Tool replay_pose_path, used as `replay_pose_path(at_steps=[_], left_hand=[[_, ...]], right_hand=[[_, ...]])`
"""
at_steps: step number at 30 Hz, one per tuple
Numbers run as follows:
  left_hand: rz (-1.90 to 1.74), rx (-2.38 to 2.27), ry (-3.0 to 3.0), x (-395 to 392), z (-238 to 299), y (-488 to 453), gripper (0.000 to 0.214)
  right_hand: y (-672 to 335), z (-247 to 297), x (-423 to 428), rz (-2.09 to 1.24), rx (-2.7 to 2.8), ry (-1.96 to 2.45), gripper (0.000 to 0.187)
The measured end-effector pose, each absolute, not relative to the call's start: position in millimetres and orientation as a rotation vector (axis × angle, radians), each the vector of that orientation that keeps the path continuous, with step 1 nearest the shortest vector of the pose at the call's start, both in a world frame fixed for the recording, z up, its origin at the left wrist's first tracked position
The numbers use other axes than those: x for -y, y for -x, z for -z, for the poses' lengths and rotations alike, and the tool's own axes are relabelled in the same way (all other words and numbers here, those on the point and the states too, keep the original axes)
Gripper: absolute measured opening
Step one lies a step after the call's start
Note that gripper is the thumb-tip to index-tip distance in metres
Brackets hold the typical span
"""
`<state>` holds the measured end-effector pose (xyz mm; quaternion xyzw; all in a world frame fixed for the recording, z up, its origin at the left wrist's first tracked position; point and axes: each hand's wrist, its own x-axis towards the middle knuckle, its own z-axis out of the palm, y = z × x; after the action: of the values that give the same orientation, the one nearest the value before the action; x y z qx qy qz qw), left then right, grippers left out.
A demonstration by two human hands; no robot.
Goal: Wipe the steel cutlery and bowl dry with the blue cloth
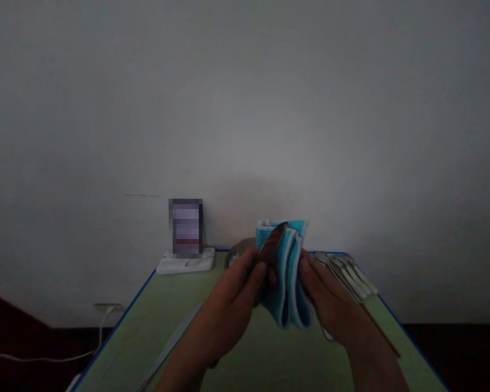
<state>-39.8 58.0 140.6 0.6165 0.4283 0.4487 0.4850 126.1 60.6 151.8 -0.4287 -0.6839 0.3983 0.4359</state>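
Observation:
My left hand [239, 286] is closed around a knife [273, 243], whose dark, shiny blade slants up to the right with a curved tip. Its handle is mostly hidden by my fingers. A folded blue cloth [296, 277] with white edges hangs in loose folds against the blade. My right hand [324, 280] grips the cloth from its right side, fingers largely hidden behind it. Both hands are raised over the green table [277, 359]. Partly behind my left hand stands a round metal bowl [234, 253].
Several spoons and forks, some white-handled [353, 275], lie along the right table edge. A long brown stick-like handle [379, 329] lies nearer me. At the back left a blurred-out phone-like screen [187, 228] stands on a white base [179, 265]. A pale strip [171, 340] lies left.

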Motion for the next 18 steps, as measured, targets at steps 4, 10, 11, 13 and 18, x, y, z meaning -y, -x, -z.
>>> replay_pose_path(at_steps=[4, 10, 11, 13, 18], left_hand=[[-1.115, -1.074, -1.583, -63, -140, 41, 0.018], [-1.130, -1.168, -1.677, -62, -145, 38, 0.017], [-1.120, -1.173, -1.687, -61, -146, 36, 0.018], [-1.107, -1.172, -1.711, -59, -147, 32, 0.024], [-1.071, -1.165, -1.748, -55, -149, 27, 0.037]], right_hand=[[-132, -148, -61, -1.217, 1.841, 0.896, 0.048], [-137, -153, -58, -1.166, 1.965, 1.011, 0.035], [-136, -154, -57, -1.103, 1.976, 1.092, 0.030], [-135, -155, -56, -0.997, 1.972, 1.219, 0.026], [-141, -154, -54, -0.775, 2.048, 1.262, 0.025]])
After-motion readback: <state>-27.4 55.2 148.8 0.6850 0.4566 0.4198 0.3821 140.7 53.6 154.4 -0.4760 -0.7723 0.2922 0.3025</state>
